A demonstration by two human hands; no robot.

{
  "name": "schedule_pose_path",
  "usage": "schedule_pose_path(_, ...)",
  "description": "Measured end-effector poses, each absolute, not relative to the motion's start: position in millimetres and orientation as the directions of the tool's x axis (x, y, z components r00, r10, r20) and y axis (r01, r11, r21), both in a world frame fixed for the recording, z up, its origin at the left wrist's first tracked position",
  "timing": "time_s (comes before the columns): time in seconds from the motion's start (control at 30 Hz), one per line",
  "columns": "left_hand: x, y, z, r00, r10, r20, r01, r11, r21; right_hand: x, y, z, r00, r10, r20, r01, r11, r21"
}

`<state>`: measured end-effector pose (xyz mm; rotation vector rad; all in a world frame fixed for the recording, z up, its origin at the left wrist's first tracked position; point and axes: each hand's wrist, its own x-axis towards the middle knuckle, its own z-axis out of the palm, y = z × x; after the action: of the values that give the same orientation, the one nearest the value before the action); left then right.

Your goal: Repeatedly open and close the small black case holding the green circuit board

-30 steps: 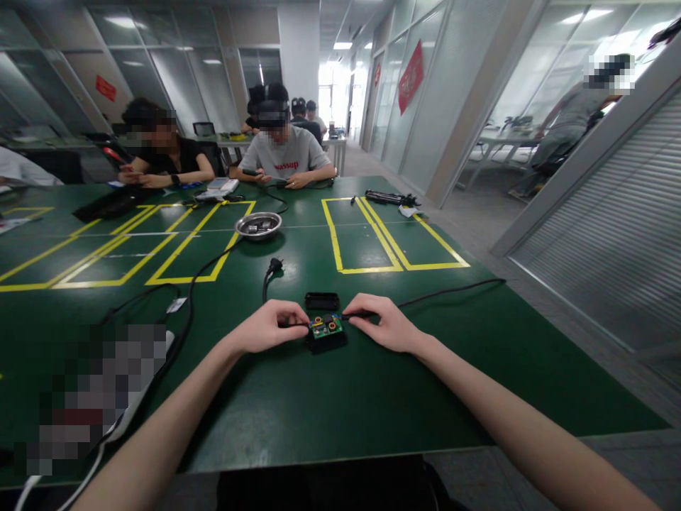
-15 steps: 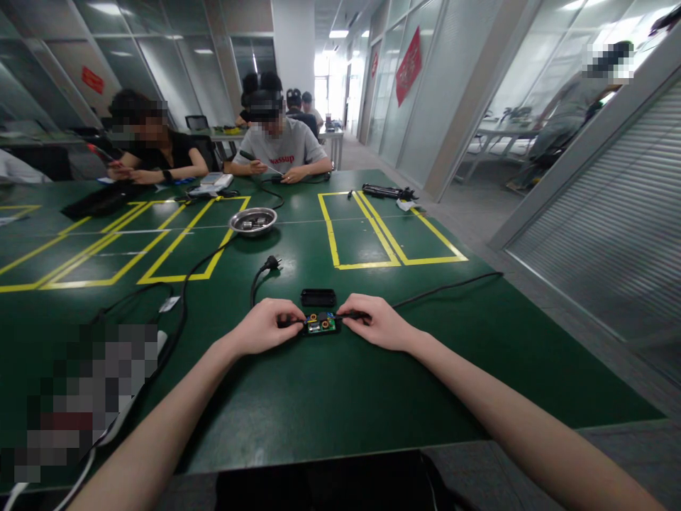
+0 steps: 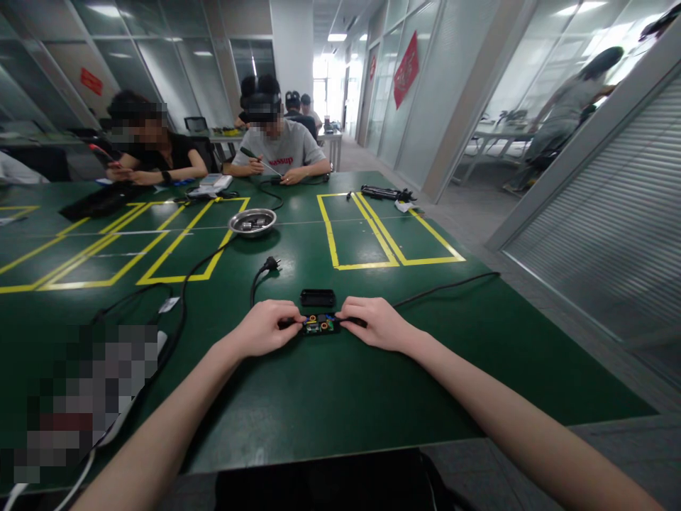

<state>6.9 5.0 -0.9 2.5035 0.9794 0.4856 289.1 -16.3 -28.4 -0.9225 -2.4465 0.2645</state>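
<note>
A small black adapter case with a green circuit board (image 3: 319, 326) lies on the green table (image 3: 330, 397) between my hands. My left hand (image 3: 266, 327) pinches the cable end at the case's left side. On the right side, my right hand (image 3: 375, 323) grips the black cable where it enters the case. Just behind the board lies the black lid (image 3: 318, 297), flat and apart from it. The plug (image 3: 271, 264) of the left cable rests farther back on the table.
A metal bowl (image 3: 252, 221) stands behind, among yellow tape rectangles (image 3: 367, 234). Black cables (image 3: 181, 298) run across the left side. Two people sit at the far edge, one holding a soldering iron (image 3: 259, 160). A black tool (image 3: 383, 191) lies at the far right. Table edge is near me.
The circuit board has tipped from tilted up toward me to lying flat in the case. Both hands stayed at its ends. The seated person across lifted a soldering iron.
</note>
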Motion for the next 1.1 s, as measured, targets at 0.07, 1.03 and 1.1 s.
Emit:
schedule_pose_path(0.07, 8, 4, -1, 0.699, 0.688, 0.196, 0.560, -0.696, 0.449, 290, -15, -28, -0.649, 0.645, 0.403, 0.578, 0.763, -0.290)
schedule_pose_path(1.03, 11, 14, -14, 0.557, 0.735, 0.386, 0.577, -0.677, 0.456, 292, 1, -32, -0.648, 0.606, 0.462, 0.560, 0.790, -0.250)
schedule_pose_path(1.1, 13, 18, -18, 0.410, 0.816, 0.408, 0.669, -0.573, 0.473, 288, 5, -38, -0.493, 0.719, 0.490, 0.633, 0.683, -0.365)
